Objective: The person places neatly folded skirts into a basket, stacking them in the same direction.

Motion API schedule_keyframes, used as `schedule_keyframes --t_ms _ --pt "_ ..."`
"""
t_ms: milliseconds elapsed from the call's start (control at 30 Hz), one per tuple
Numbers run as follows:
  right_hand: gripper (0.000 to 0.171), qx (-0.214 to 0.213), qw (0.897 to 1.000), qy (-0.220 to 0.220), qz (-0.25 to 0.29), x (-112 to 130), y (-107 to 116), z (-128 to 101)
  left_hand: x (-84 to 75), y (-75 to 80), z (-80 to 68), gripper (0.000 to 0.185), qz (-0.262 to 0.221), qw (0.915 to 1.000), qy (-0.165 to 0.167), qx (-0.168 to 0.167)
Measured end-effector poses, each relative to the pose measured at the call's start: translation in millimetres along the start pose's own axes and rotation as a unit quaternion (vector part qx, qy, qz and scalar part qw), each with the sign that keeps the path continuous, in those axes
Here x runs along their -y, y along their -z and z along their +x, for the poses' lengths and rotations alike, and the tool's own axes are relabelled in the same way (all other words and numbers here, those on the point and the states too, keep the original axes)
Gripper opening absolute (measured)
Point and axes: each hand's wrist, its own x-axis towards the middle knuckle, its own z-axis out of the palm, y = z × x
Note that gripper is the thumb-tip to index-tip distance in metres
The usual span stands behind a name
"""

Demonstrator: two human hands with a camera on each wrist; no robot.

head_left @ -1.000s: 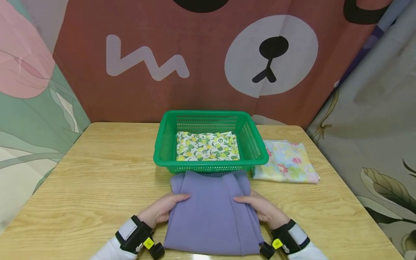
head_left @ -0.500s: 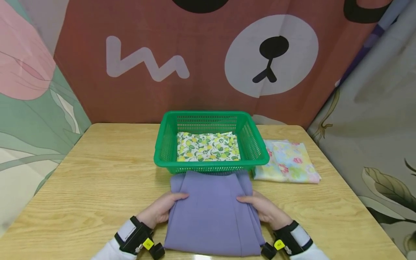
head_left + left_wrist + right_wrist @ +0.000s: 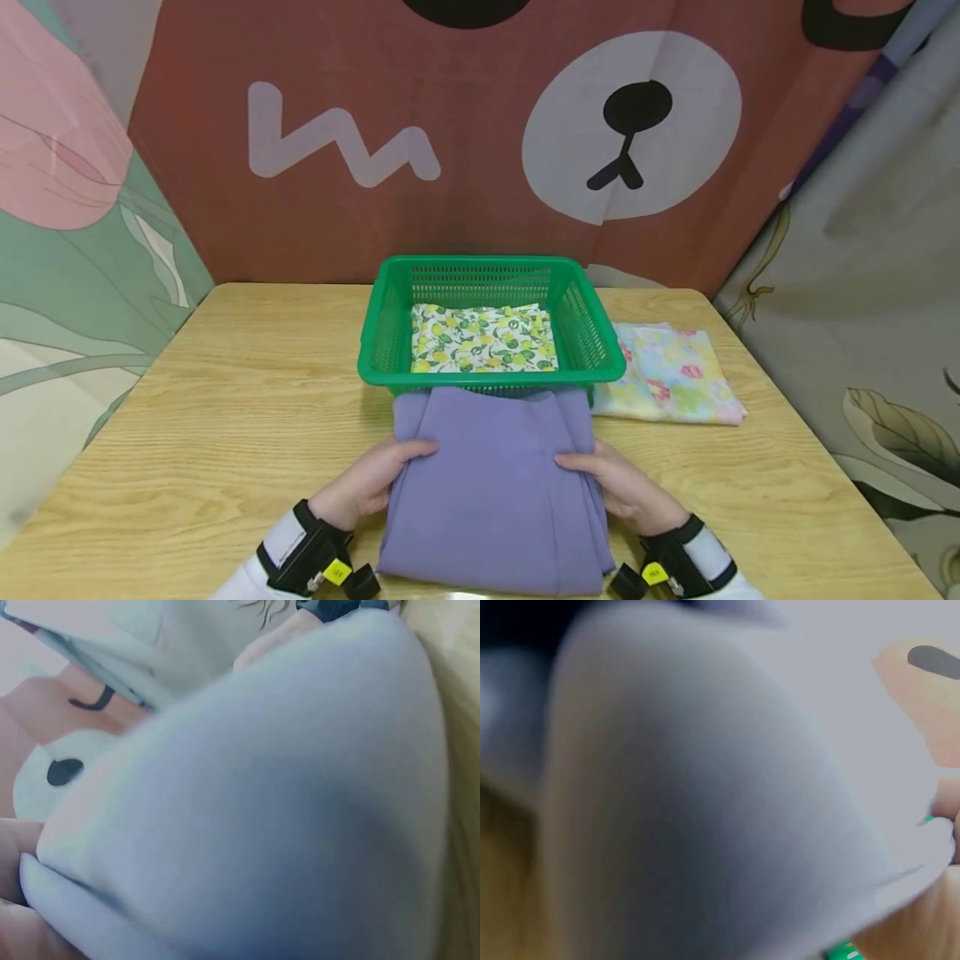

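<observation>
A folded purple garment [image 3: 491,492] of plain, thick cloth lies between my two hands, its far edge right at the front of the green basket. My left hand [image 3: 372,481] grips its left side, thumb on top and the other fingers hidden underneath. On the right side my right hand [image 3: 626,487] holds it the same way. In the left wrist view the garment [image 3: 262,810] fills most of the picture, blurred, with fingers [image 3: 19,855] at its edge. The right wrist view shows the garment [image 3: 705,787] bulging close to the camera.
The green basket [image 3: 491,378] stands behind the garment, with a folded lemon-print cloth [image 3: 483,337] inside. A folded pastel floral cloth [image 3: 675,375] lies right of it. All rest on a wooden table [image 3: 247,400]. A brown bear-print curtain [image 3: 480,208] hangs behind.
The garment's far edge has risen slightly against the basket's front. My right hand has shifted a little to the right, still holding its side; the left hand has barely moved.
</observation>
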Motion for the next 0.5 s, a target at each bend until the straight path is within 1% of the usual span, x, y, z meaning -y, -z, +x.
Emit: schedule_keyframes --t_ms 100,233,300,433,500 --pt "0.081 -0.001 1.0 0.013 -0.004 4 0 -3 -3.7 -4.1 -3.4 0.064 0.011 0.9999 -0.005 -0.004" --pt "0.082 0.011 0.999 0.029 -0.008 8 0 -7 -8.8 -8.6 -9.0 0.064 0.021 0.9997 -0.015 -0.003" --pt "0.084 0.02 0.999 0.037 -0.008 9 0 -8 -12.0 -9.9 -13.4 0.062 0.031 0.9993 -0.015 -0.012" --pt "0.081 0.042 0.998 0.055 -0.006 8 -1 -8 -18.5 -11.2 -20.2 0.056 0.064 0.9972 -0.024 -0.031" --pt "0.08 0.05 0.997 0.063 -0.005 6 -2 -8 -20.8 -12.2 -22.2 0.057 0.091 0.9945 -0.033 -0.041"
